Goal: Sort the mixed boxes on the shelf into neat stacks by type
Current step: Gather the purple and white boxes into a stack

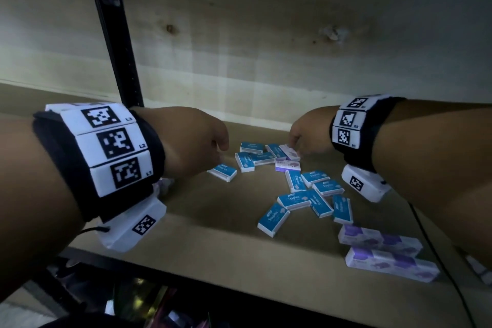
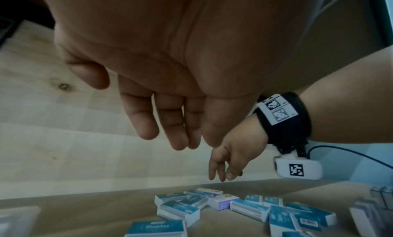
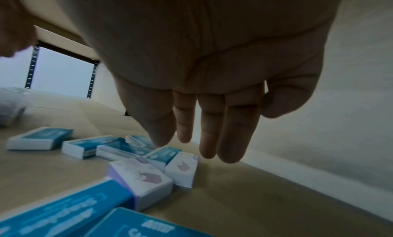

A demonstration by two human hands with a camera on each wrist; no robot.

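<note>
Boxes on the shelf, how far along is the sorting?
Done: two rows of purple-and-white boxes lined up near the shelf's front right. In hand: nothing yet; the right hand hangs open above two loose purple-and-white boxes, and the left hand is open too. Left: the blue-and-white staples boxes lie scattered, unstacked.

The shelf board [image 1: 213,234] looks like matt tan fibreboard, smooth and unvarnished. Behind it, toward 12 o'clock, the back panel [image 1: 239,34] is pale raw wood with visible knots and grain. The upright post [image 1: 111,21] at 11 o'clock is black painted metal with punched slots. The blue staple boxes [image 1: 294,200] and purple boxes [image 1: 391,263] at 4 o'clock are printed card with a slight sheen. The wrist bands [image 1: 149,146] are black cloth bearing white matt plastic tiles.
</note>
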